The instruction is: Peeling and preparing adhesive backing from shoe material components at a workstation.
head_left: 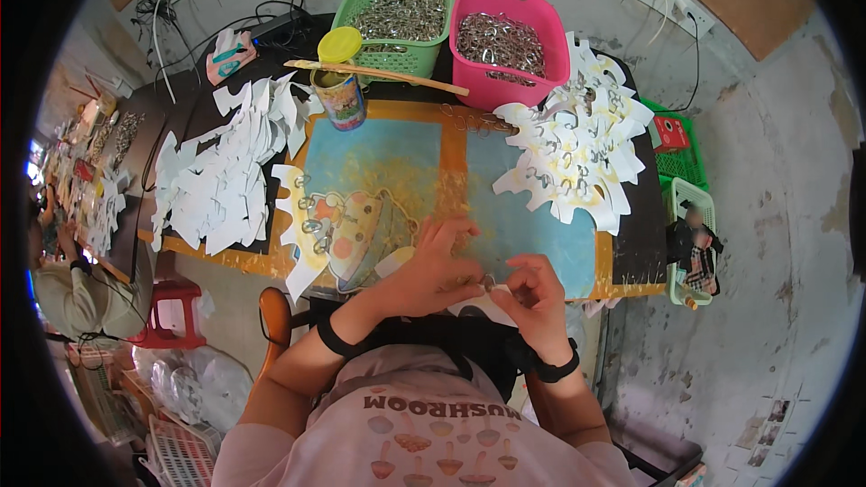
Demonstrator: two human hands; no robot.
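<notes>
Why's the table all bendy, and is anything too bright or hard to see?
Head view: the fisheye lens bends the table; head view: glare washes out the far left; head view: the tiny thing between left hand and right hand is hard to make out.

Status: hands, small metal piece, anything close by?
Left hand, right hand close together. Small metal piece between them; which grips it, unclear. White cutout lies left of left hand.
</notes>
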